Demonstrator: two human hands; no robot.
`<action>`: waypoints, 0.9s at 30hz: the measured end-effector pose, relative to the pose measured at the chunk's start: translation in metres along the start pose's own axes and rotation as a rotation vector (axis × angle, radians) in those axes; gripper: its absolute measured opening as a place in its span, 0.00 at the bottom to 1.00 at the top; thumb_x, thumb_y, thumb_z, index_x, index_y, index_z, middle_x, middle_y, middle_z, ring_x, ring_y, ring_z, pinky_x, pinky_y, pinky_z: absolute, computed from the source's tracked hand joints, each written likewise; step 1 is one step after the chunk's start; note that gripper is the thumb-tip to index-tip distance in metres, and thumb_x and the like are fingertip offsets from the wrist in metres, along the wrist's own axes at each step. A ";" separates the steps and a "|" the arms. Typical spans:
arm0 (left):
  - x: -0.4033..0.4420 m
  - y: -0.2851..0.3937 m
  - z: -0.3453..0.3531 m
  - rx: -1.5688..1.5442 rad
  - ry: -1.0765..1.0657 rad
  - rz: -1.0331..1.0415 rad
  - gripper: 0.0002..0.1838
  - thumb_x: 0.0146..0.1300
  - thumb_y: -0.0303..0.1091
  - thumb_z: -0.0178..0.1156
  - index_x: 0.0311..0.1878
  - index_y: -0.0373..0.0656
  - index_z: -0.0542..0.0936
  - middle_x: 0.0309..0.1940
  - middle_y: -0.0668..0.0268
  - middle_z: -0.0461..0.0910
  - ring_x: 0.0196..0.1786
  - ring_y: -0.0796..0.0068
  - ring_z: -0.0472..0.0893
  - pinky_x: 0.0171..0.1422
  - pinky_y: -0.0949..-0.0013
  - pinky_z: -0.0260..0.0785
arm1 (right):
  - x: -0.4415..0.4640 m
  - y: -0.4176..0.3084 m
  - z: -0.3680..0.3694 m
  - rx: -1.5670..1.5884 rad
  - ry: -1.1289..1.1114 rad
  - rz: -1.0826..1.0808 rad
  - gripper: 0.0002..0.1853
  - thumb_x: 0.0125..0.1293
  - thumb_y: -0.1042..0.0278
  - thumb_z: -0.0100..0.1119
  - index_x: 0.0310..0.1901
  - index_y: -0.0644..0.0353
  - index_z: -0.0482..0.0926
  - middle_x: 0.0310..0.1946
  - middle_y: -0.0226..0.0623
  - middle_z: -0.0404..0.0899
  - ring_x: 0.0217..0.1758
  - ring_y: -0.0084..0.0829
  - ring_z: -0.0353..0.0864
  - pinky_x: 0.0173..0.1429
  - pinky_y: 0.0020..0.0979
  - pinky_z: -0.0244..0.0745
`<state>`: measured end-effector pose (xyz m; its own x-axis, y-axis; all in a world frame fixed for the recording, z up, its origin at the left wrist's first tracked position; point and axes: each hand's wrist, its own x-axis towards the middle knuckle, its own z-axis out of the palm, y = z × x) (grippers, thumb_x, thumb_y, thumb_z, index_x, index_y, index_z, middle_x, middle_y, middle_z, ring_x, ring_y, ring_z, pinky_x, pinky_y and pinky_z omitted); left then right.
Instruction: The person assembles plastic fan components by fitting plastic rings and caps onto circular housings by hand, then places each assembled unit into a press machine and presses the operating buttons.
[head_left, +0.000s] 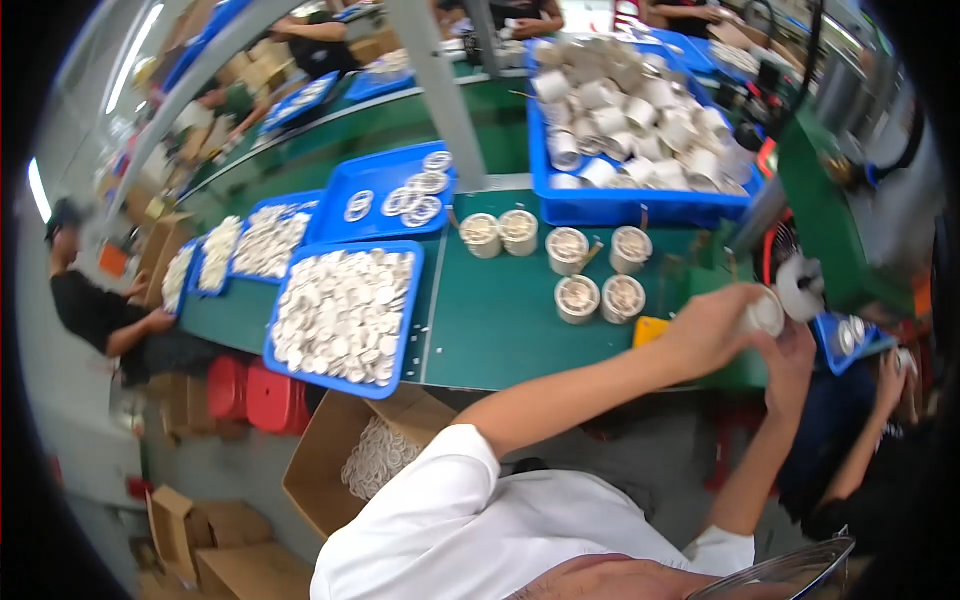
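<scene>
A white round part point(765, 315) is between my two hands, beside the green machine at the right. My left hand point(710, 325) reaches across the bench with its fingers closed round the part's left side. My right hand point(788, 365) grips the same part from below and the right; some of its fingers are hidden. Just past the part is a pale round machine fitting point(800, 287). To the left, several white cylinders with coiled, tan-looking tops point(577, 298) stand upright on the green bench point(500, 340). A yellow object point(650, 331) lies behind my left forearm.
A large blue bin point(640, 208) holds many white cups. Blue trays point(408, 330) of small white pieces stand at the left, with a cardboard box point(320, 470) below. The green machine point(840, 220) rises at the right. A co-worker's hand point(890, 378) is at far right.
</scene>
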<state>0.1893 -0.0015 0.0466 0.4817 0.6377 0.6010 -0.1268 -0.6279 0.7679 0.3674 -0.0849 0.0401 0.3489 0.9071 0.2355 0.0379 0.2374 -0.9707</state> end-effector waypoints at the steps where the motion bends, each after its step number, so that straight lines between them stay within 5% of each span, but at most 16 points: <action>1: 0.004 -0.001 0.003 -0.007 -0.006 -0.005 0.28 0.60 0.30 0.74 0.62 0.36 0.77 0.54 0.47 0.83 0.57 0.42 0.83 0.60 0.54 0.78 | 0.004 0.000 -0.005 -0.009 -0.007 0.000 0.35 0.62 0.72 0.77 0.69 0.70 0.73 0.62 0.40 0.79 0.65 0.32 0.79 0.71 0.35 0.72; 13: 0.027 -0.029 0.005 -0.108 0.049 -0.138 0.27 0.59 0.29 0.73 0.60 0.33 0.74 0.53 0.43 0.83 0.54 0.45 0.85 0.58 0.56 0.78 | 0.047 0.009 0.007 -0.051 0.020 0.013 0.32 0.68 0.72 0.71 0.71 0.69 0.72 0.67 0.41 0.77 0.65 0.32 0.79 0.72 0.34 0.71; 18: 0.021 -0.017 0.002 -0.037 0.051 -0.142 0.28 0.58 0.28 0.75 0.60 0.35 0.75 0.47 0.47 0.84 0.46 0.55 0.87 0.52 0.60 0.79 | 0.037 0.005 0.002 -0.122 -0.015 -0.007 0.31 0.65 0.72 0.75 0.68 0.68 0.75 0.60 0.38 0.82 0.61 0.31 0.82 0.67 0.34 0.76; 24: 0.005 -0.005 0.008 0.033 -0.037 -0.039 0.29 0.60 0.29 0.77 0.63 0.36 0.77 0.53 0.49 0.85 0.57 0.57 0.88 0.61 0.60 0.80 | -0.001 0.009 0.002 0.017 0.012 -0.146 0.32 0.60 0.68 0.81 0.63 0.64 0.77 0.57 0.35 0.83 0.61 0.30 0.82 0.67 0.36 0.76; 27: 0.014 -0.003 0.008 -0.003 -0.097 -0.076 0.27 0.62 0.31 0.75 0.61 0.35 0.76 0.55 0.48 0.83 0.58 0.46 0.85 0.60 0.58 0.79 | 0.005 0.004 -0.001 0.067 0.046 -0.113 0.31 0.61 0.69 0.80 0.64 0.65 0.77 0.57 0.34 0.82 0.61 0.28 0.81 0.64 0.35 0.76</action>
<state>0.2032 0.0056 0.0513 0.5716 0.6372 0.5170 -0.0897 -0.5778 0.8113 0.3704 -0.0793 0.0373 0.3890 0.8567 0.3388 0.0169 0.3611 -0.9324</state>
